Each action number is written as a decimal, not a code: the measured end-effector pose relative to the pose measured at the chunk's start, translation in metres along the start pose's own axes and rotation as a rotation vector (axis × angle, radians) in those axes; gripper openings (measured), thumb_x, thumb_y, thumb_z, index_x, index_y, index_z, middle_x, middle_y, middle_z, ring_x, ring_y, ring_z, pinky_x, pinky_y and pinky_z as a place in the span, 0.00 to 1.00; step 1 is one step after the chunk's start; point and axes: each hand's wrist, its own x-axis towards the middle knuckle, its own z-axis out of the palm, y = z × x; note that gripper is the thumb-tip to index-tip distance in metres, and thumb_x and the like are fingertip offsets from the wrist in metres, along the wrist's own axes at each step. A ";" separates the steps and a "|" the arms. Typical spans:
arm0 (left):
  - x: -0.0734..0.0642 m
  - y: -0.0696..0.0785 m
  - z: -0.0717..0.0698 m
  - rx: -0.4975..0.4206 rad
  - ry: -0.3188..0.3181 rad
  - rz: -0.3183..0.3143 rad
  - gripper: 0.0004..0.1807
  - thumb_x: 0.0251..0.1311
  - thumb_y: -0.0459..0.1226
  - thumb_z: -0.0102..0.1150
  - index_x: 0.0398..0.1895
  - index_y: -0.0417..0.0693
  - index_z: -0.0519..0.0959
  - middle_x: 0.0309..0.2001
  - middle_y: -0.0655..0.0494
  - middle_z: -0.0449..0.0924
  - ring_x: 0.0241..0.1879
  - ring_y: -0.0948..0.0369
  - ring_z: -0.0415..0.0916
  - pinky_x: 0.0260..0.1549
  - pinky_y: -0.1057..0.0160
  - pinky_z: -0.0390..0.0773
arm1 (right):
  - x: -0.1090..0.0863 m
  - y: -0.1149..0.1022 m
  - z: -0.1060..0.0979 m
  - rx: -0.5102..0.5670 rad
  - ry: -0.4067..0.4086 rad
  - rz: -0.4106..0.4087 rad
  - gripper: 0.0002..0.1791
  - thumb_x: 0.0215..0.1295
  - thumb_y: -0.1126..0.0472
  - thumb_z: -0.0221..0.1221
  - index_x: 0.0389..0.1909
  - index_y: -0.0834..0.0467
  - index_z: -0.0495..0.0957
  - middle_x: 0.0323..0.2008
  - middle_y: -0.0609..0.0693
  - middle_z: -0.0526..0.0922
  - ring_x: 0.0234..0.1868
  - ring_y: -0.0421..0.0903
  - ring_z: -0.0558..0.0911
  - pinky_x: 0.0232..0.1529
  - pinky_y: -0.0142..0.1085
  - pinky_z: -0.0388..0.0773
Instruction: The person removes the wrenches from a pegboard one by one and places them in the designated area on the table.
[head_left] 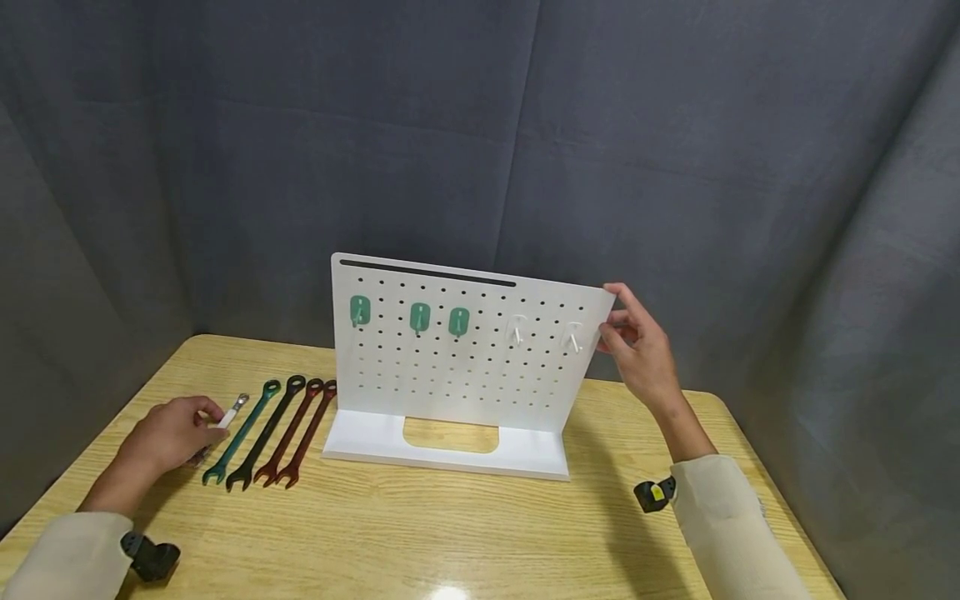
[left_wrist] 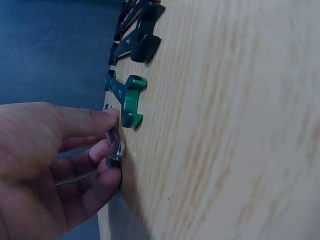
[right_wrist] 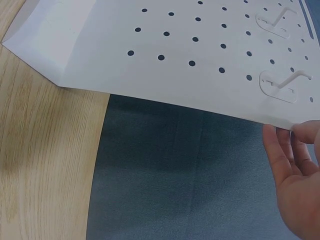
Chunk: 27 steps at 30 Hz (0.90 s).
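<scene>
At the left of the table my left hand [head_left: 176,433] pinches a small silver wrench [head_left: 241,402] with a white middle section. In the left wrist view, thumb and fingers close around the wrench [left_wrist: 115,152], which lies low at the tabletop; the hand hides part of it. A green wrench [head_left: 242,433], a black wrench [head_left: 266,433] and two dark red wrenches [head_left: 288,437] lie side by side just right of that hand. My right hand [head_left: 643,354] holds the right edge of a white pegboard [head_left: 450,404] near its top corner, thumb in front and fingers behind.
Three green hooks [head_left: 420,317] sit on the pegboard's left and middle. Two white hooks [head_left: 517,330] are on its right side. The board stands on a white base [head_left: 367,437] with a cutout, on a wooden table [head_left: 420,533]. A grey curtain [head_left: 420,150] hangs behind.
</scene>
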 end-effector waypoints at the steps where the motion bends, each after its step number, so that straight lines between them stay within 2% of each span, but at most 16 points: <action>1: -0.001 0.000 0.000 0.006 0.006 0.004 0.13 0.67 0.35 0.64 0.47 0.32 0.78 0.28 0.49 0.73 0.25 0.54 0.69 0.22 0.57 0.67 | 0.000 0.000 0.000 0.000 -0.001 0.000 0.34 0.73 0.75 0.57 0.74 0.46 0.68 0.44 0.58 0.81 0.40 0.54 0.84 0.41 0.27 0.83; 9: -0.004 -0.002 0.004 0.009 0.023 0.046 0.13 0.67 0.34 0.63 0.48 0.31 0.78 0.28 0.51 0.72 0.24 0.54 0.68 0.21 0.57 0.66 | -0.001 -0.001 0.000 -0.011 0.005 -0.007 0.34 0.73 0.75 0.57 0.74 0.47 0.68 0.43 0.58 0.81 0.40 0.53 0.84 0.40 0.27 0.83; 19: -0.004 0.000 0.004 0.015 0.019 0.060 0.13 0.69 0.37 0.62 0.47 0.33 0.78 0.27 0.52 0.70 0.23 0.55 0.67 0.20 0.58 0.64 | -0.001 -0.001 -0.001 -0.007 0.003 -0.012 0.34 0.72 0.76 0.57 0.74 0.48 0.68 0.43 0.59 0.81 0.40 0.54 0.85 0.40 0.27 0.83; 24: -0.004 0.003 0.000 0.035 0.006 0.039 0.17 0.72 0.41 0.59 0.49 0.33 0.78 0.28 0.51 0.73 0.23 0.55 0.68 0.21 0.57 0.65 | -0.001 -0.002 0.000 0.004 0.000 -0.008 0.35 0.72 0.75 0.58 0.75 0.47 0.67 0.44 0.59 0.81 0.41 0.54 0.84 0.40 0.27 0.83; 27: -0.005 0.007 -0.001 0.051 0.025 0.052 0.18 0.74 0.42 0.57 0.50 0.32 0.78 0.27 0.52 0.73 0.22 0.55 0.68 0.20 0.57 0.65 | -0.003 -0.002 0.000 0.009 0.004 -0.010 0.37 0.72 0.75 0.58 0.77 0.46 0.65 0.45 0.59 0.81 0.41 0.54 0.84 0.40 0.27 0.83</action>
